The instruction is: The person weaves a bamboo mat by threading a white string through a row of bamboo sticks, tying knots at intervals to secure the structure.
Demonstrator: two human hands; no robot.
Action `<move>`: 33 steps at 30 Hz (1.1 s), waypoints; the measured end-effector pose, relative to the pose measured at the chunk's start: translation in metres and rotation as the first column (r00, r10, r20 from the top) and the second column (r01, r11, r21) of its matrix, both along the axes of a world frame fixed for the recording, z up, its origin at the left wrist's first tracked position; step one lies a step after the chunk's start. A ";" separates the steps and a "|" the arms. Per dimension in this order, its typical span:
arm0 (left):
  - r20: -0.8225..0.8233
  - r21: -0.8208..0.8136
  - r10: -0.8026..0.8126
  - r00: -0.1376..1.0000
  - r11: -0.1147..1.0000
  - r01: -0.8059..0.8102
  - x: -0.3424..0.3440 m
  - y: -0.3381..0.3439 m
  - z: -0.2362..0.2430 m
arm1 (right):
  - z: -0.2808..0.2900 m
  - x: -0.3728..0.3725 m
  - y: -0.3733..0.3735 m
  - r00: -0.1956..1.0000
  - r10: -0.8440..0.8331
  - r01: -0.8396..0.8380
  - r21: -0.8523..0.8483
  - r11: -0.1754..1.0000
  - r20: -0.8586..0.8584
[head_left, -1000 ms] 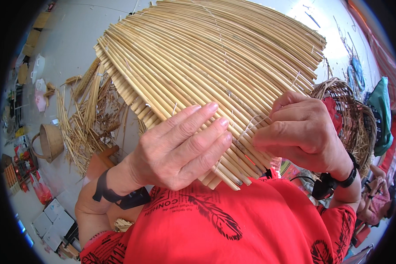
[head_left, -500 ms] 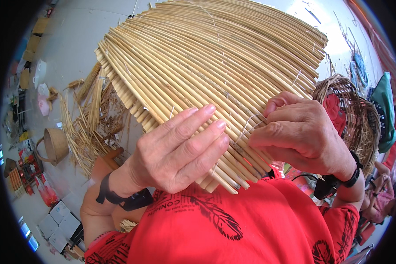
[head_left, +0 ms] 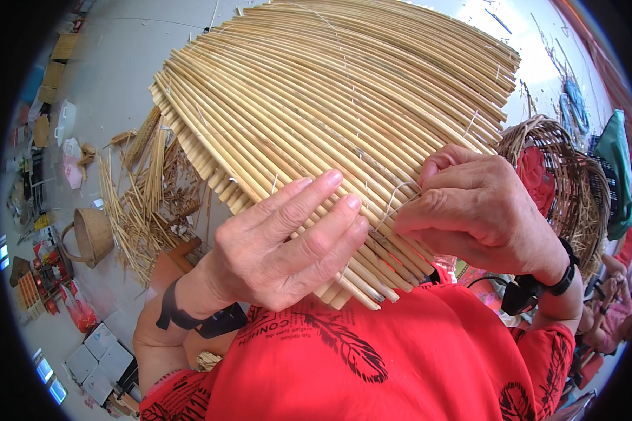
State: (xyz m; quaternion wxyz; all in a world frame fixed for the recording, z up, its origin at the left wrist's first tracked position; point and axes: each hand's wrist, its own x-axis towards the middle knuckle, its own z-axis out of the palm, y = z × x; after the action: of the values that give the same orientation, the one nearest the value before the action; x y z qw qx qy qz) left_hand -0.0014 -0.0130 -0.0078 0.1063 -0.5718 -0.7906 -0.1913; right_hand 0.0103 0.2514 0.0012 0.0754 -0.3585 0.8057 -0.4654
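A mat of straw-coloured stalks (head_left: 288,91), laid side by side and stitched with pale thread, spreads before me. My left hand (head_left: 281,242) lies over its near left part, four fingers stretched across the stalks. The left thumb is hidden, and the hand holds the mat at its near edge. My right hand (head_left: 470,210) is closed in a pinch on the near right part of the mat. From its fingertips a thin pale string (head_left: 393,200) loops back down to the stalks. Whether a needle is in that pinch cannot be seen.
Loose stalks (head_left: 144,203) lie heaped on the floor at left, beside a small handled basket (head_left: 93,236). A wicker basket (head_left: 569,161) with red cloth stands at right, close to my right hand. Beyond it are a green cloth (head_left: 616,175) and a coil of blue cord (head_left: 576,109).
My right hand has edged slightly left with the string still looped. The left hand keeps its place on the mat. The surroundings shift a little in view.
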 end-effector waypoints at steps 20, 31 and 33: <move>0.031 -0.029 -0.004 1.000 1.000 0.005 0.003 0.001 0.002 | 0.021 -0.016 -0.005 0.988 0.146 -0.140 0.135 0.981 -0.039; -0.065 -0.010 0.040 0.997 0.999 -0.040 0.003 -0.001 -0.001 | 0.037 -0.039 -0.014 0.944 0.324 -0.277 0.398 0.874 -0.055; -0.011 -0.010 0.022 1.000 1.000 -0.023 0.003 -0.001 0.002 | 0.031 -0.040 -0.010 0.952 0.306 -0.283 0.366 0.887 -0.006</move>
State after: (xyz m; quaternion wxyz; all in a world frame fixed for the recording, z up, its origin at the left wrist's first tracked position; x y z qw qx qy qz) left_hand 0.0011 -0.0143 -0.0055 0.1100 -0.5645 -0.7974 -0.1829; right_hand -0.0299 0.2409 0.0327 0.1838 -0.4712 0.8156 -0.2811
